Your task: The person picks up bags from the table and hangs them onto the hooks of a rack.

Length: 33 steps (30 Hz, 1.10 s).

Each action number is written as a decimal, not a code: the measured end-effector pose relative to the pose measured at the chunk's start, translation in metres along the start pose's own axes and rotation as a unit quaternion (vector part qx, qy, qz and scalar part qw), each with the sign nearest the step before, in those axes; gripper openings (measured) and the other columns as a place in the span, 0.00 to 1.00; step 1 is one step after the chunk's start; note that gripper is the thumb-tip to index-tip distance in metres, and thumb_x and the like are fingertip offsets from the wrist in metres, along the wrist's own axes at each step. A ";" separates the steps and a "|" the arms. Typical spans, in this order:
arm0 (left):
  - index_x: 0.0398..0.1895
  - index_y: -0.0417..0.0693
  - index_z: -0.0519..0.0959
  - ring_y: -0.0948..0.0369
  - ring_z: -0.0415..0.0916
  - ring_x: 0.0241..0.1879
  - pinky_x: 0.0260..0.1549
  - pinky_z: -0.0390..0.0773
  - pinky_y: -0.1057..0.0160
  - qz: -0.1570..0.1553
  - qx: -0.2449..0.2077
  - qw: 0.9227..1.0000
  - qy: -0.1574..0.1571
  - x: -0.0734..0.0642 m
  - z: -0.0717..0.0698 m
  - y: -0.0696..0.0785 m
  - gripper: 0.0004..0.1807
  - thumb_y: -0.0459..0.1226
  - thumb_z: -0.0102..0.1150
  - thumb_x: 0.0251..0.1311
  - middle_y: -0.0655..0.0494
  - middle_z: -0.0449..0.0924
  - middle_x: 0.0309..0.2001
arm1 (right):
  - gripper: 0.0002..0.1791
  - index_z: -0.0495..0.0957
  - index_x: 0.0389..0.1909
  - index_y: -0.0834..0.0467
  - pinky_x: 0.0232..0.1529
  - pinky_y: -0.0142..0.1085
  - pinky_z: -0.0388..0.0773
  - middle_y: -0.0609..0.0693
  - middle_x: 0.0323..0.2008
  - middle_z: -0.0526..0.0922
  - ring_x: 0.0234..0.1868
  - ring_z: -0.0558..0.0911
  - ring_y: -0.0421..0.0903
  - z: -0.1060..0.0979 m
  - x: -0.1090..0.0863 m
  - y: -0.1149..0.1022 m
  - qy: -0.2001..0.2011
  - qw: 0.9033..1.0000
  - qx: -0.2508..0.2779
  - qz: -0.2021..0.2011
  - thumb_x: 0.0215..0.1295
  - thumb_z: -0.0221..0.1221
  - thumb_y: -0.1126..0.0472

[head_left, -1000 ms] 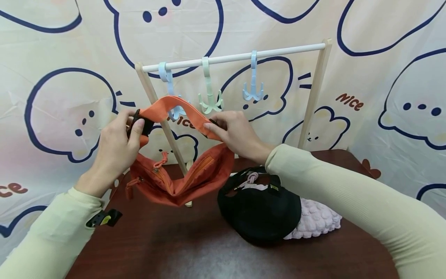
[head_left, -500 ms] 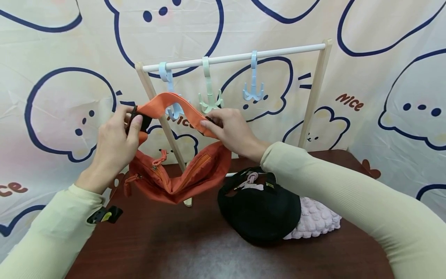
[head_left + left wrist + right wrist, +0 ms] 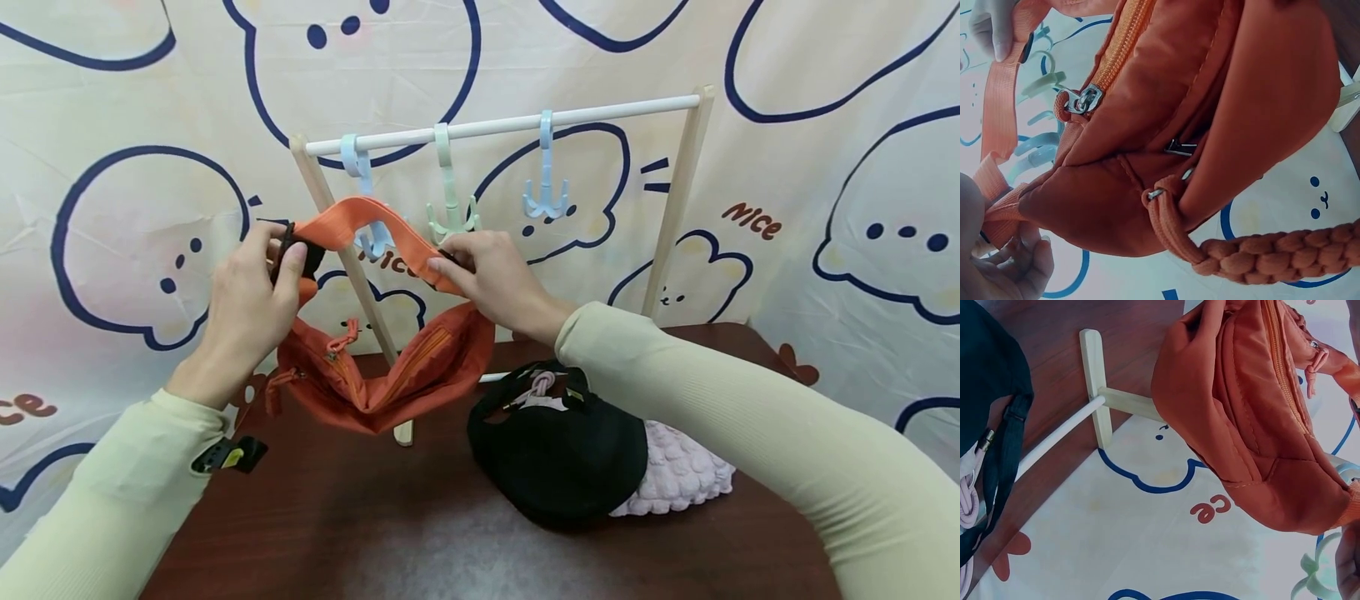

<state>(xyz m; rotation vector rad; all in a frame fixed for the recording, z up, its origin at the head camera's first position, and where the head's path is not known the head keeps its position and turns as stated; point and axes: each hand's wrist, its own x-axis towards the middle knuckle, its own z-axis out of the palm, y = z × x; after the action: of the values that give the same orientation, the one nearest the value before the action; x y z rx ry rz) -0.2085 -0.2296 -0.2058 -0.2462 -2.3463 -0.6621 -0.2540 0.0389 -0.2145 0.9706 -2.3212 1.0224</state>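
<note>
An orange waist bag (image 3: 427, 379) with zips and a braided pull (image 3: 1279, 253) hangs below both hands, above the table. The left hand (image 3: 251, 304) pinches the strap by its black buckle, thumb toward me. Between thumb and fingers, the right hand (image 3: 498, 275) grips the other end of the strap (image 3: 356, 218). The stretch between the hands arches up and overlaps the left blue hook (image 3: 365, 179) in the head view. Close above the right hand hangs a green hook (image 3: 450, 192). Most of the left fingers are hidden behind the buckle.
A wooden rack with a white rod (image 3: 498, 126) stands at the back; a second blue hook (image 3: 545, 179) hangs toward its right. On the brown table (image 3: 420, 533), a black bag (image 3: 558, 462) lies over a pale pink quilted bag (image 3: 686, 471), under the right forearm.
Both hands have risen slightly and shifted a little left, carrying the orange waist bag along. Their grip on the strap stays the same, and the hooks and other bags have not moved.
</note>
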 end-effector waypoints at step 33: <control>0.58 0.34 0.72 0.44 0.74 0.31 0.24 0.65 0.57 0.011 0.017 1.000 -0.010 0.002 0.005 -0.007 0.20 0.43 0.44 0.78 0.33 0.79 0.37 | 0.11 0.87 0.43 0.59 0.31 0.31 0.68 0.51 0.27 0.83 0.28 0.74 0.43 0.004 -0.001 0.000 -0.022 1.000 -0.006 0.020 0.72 0.61 0.57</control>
<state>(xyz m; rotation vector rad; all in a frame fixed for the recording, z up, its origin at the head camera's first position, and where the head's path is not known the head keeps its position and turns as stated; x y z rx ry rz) -0.2153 -0.2329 -0.2102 -0.2638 -2.3685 -0.6109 -0.2539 0.0363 -0.2178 0.9537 -2.3888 1.0104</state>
